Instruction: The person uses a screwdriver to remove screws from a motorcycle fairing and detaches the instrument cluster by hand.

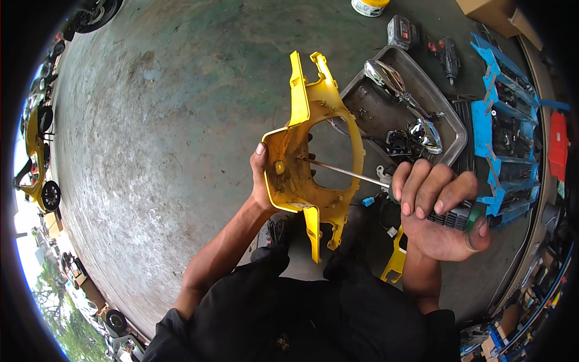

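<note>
My left hand [261,181] grips the left edge of a yellow plastic motorcycle fairing panel [330,96], holding it up above the floor. Brown grime coats the panel's inner face, and a large rounded opening lies in its middle. In my right hand [437,208] is a screwdriver [356,175], its black-and-green handle wrapped by the fingers with the thumb stretched along it. The long shaft runs left across the opening, and its tip meets the dirty inner face near a small hole. Whether a screw sits there is too small to tell.
A metal tray [455,114] at the right holds chrome mirrors [386,77] and wiring. Beyond it lie a power drill [449,57], a battery [403,31] and a blue cantilever toolbox [482,120]. Another yellow part [395,262] rests by my right forearm. Motorcycles [36,154] stand far left.
</note>
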A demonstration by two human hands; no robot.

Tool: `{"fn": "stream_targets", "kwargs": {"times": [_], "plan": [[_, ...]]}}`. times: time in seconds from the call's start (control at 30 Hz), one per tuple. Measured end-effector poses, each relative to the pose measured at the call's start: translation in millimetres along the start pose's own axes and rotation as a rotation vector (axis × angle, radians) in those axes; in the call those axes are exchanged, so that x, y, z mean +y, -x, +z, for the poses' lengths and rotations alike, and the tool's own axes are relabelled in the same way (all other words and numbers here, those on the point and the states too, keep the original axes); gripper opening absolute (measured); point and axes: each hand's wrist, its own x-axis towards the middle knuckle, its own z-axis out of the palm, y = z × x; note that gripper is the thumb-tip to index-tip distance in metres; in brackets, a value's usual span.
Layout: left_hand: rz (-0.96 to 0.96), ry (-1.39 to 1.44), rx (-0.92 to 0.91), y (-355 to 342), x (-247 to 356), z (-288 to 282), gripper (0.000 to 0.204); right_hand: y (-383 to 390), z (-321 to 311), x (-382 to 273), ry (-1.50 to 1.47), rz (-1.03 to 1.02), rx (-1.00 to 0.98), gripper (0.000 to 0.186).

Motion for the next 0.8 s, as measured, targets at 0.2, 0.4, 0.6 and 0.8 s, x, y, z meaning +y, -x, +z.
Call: {"fn": "stream_targets", "kwargs": {"times": [0.2, 0.4, 0.6, 0.8], "plan": [[0.253, -0.283, 0.031, 3, 30, -19, 0.109, -8, -24, -21, 0.656, 0.489, 0.311, 0.043], [0.52, -0.722, -0.049, 1, 67, 2, 0.13, 3, -47, -24, 0.498, 1.02, -0.011, 0.047], [0.526, -0.817, -0.087, 0, 75, 19, 0.133, 12, -47, -23, 0.211, 1.352, 0.089, 0.042], [0.386, -0.776, -0.032, -1, 73, 16, 0.125, 22, -49, -7, 1.459, -0.022, -0.593, 0.042]]}}
